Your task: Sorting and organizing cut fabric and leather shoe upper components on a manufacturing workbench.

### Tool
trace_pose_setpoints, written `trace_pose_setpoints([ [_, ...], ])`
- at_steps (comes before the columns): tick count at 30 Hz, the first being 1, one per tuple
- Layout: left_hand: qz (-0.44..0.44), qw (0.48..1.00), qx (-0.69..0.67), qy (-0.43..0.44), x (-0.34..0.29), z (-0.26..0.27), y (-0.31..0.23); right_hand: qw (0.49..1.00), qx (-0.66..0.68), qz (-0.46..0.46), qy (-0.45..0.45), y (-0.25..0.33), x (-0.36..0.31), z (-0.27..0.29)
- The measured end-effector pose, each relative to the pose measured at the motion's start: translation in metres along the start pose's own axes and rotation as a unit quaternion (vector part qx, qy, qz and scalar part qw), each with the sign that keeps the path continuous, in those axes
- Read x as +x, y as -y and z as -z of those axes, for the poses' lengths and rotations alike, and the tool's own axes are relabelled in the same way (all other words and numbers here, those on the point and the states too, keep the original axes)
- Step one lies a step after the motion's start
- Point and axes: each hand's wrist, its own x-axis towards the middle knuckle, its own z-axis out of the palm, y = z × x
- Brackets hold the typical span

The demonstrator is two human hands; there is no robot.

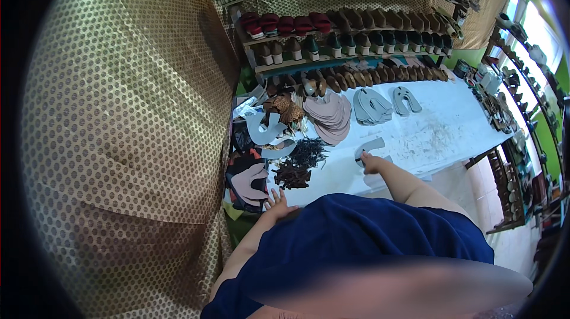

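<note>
At the far left hangs a gold curtain [130, 111], its cloth dotted with small dark motifs and falling in soft folds. Beside it, a pinkish curved piece [242, 183], flat and smooth, lies on dark material, with a pale grey-blue curved sheet [261, 130] above it. The left hand [280, 206] rests at the near edge of the white table [341, 179], its fingers well spread and seemingly holding nothing, just beside a tangled heap of brown strips [292, 175]. A looser heap of blackish strips [307, 152] adjoins it. Next comes a fanned stack of matte pink curved pieces [331, 118], their rounded edges overlapping. Right of that, near the table's front, lies a flat grey U-shaped piece [374, 144], its opening toward the right. The right hand [373, 164] touches it, 1 digit extended onto its surface and the others apparently curled; whether they pinch the piece or only press it, I cannot tell. Farther back stand 2 stacks of similar grey arches, a thicker stack [369, 107] and, to its right, a smaller stack [406, 101]. Dark smudges roughen the white surface beyond.
</note>
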Motion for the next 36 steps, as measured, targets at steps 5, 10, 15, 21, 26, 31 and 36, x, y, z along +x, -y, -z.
trace_pose_setpoints([
  [5, -0.001, 1.0, -0.006, -0.002, -0.003, 0.004, -0.005, 0.987, 0.058, 0.009, 0.152, -0.027, 0.03, 0.03],
  [10, 0.006, 1.0, -0.012, 0.0, -0.003, 0.003, -0.005, 0.989, -0.023, 0.072, 0.129, -0.021, -0.001, 0.007],
  [15, 0.025, 0.999, -0.018, -0.019, -0.003, 0.0, -0.007, 0.97, 0.02, 0.125, 0.208, -0.041, 0.019, 0.012],
  [21, 0.073, 0.993, -0.005, -0.091, -0.009, -0.006, -0.022, 0.933, -0.159, 0.097, 0.309, -0.013, 0.031, 0.042],
  [26, 0.121, 0.988, -0.028, -0.086, -0.016, -0.001, -0.04, 0.977, -0.137, 0.157, -0.033, -0.026, -0.007, 0.043],
  [31, 0.194, 0.977, -0.049, -0.075, -0.015, 0.001, -0.059, 0.967, -0.117, 0.182, 0.133, -0.044, 0.012, 0.046],
  [36, 0.298, 0.946, -0.12, -0.051, -0.009, -0.011, -0.101, 0.952, -0.113, 0.249, 0.135, -0.065, 0.016, 0.031],
])
